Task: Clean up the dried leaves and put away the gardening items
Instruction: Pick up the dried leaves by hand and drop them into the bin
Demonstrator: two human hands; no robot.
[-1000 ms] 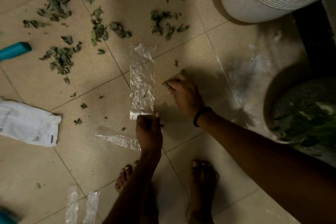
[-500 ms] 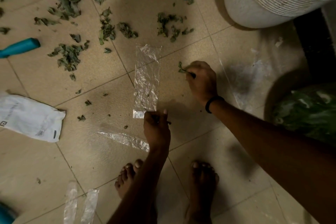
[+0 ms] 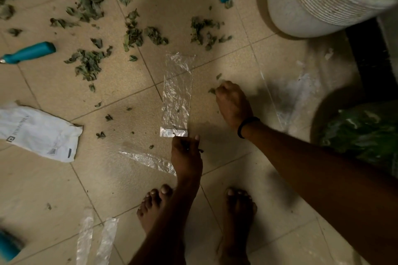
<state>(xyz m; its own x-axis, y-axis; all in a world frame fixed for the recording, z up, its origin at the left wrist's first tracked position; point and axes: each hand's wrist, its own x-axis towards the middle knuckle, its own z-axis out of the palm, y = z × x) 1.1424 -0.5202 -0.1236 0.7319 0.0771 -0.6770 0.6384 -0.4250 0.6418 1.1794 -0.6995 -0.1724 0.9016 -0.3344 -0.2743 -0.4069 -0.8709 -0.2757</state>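
**Gathering dried leaves by hand beside a clear plastic bag on a tiled floor.**

At far left a white printed pouch [image 3: 41,133] lies flat, with a teal-handled tool [image 3: 30,52] above it. Dried leaves [image 3: 88,64] are scattered across the tiled floor [image 3: 53,189] from the left edge to the centre. The clear plastic bag [image 3: 177,94] lies flat at centre and holds only a few dark leaf specks. The left hand [image 3: 186,155], fingers curled, sits at the bag's near end; whether it pinches the bag cannot be told. Just right of the bag, the right hand [image 3: 233,103] pinches a leaf fragment [image 3: 211,91]. At right, a white ribbed pot [image 3: 318,6] has dark, unclear contents, and a dark pot [image 3: 317,112] holds green foliage. Compared with half a second earlier, the right hand is slightly nearer the bag and the left hand is unmoved.
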